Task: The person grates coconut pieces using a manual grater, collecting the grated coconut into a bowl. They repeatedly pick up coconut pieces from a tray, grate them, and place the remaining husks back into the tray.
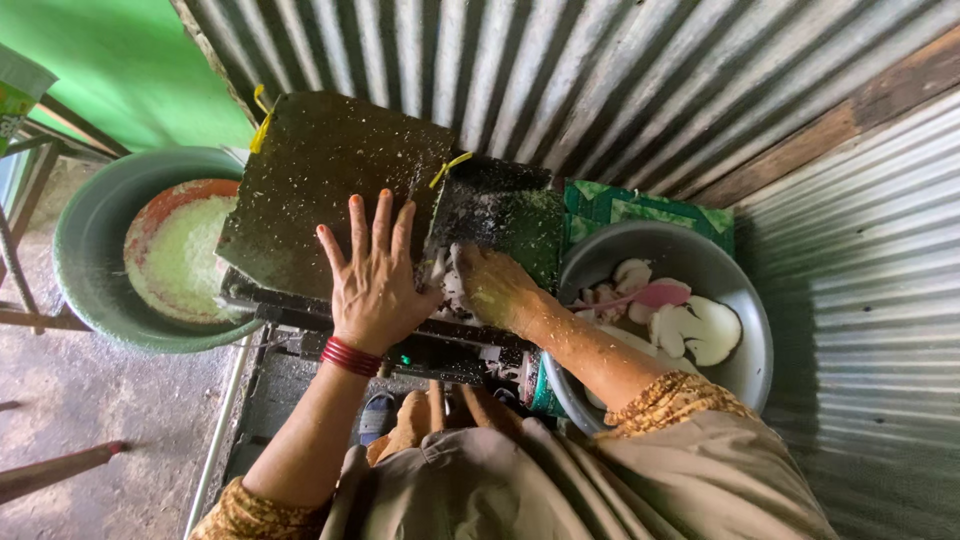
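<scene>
My left hand [373, 275] lies flat, fingers spread, on the dark green cover of a grating machine [310, 170] speckled with white shreds. Red bangles circle that wrist. My right hand [492, 285] presses a white coconut piece [447, 272] into the machine's opening beside the cover; the fingers are closed around it and dusted with shreds. A metal bowl [735, 370] at the right holds several white coconut pieces and a pink scoop [655, 295].
A green basin [85, 225] at the left holds a red-rimmed dish of grated white coconut [185, 255]. Corrugated metal sheets [560, 70] wall the back and right. A patterned green cloth [620, 205] lies behind the bowl. Bare ground is at lower left.
</scene>
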